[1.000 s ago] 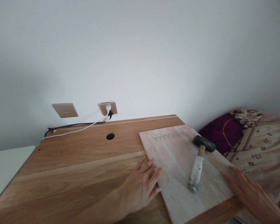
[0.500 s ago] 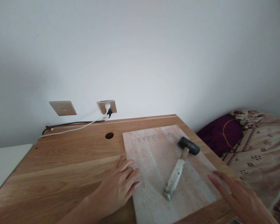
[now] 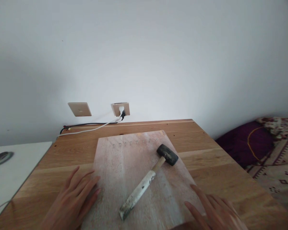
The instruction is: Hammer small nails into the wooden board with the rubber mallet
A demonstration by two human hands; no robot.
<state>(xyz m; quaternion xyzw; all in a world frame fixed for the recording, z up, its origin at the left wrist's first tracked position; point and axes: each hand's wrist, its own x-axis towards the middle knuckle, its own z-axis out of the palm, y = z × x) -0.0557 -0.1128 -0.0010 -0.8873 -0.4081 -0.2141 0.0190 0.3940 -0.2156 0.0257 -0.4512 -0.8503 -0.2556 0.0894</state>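
A pale stone-look slab (image 3: 124,166) lies flat in the middle of a wooden table (image 3: 218,172). On it rests a mallet (image 3: 147,180) with a black head and a paint-stained wooden handle, lying diagonally. My left hand (image 3: 74,199) is open, fingers stretched flat against the slab's left edge. My right hand (image 3: 216,212) is open too, fingers flat on the slab's near right corner. Neither hand touches the mallet.
Two wall plates, a blank one (image 3: 79,109) and a socket (image 3: 120,109) with a white and a black cable plugged in, sit above the table's far edge. A white surface (image 3: 19,166) with a dark round object (image 3: 0,157) adjoins on the left. A bed with patterned bedding (image 3: 273,150) lies right.
The slab with the mallet on it has slid left across the table toward its middle, both hands moving with it at its edges. It now covers the round hole in the tabletop.
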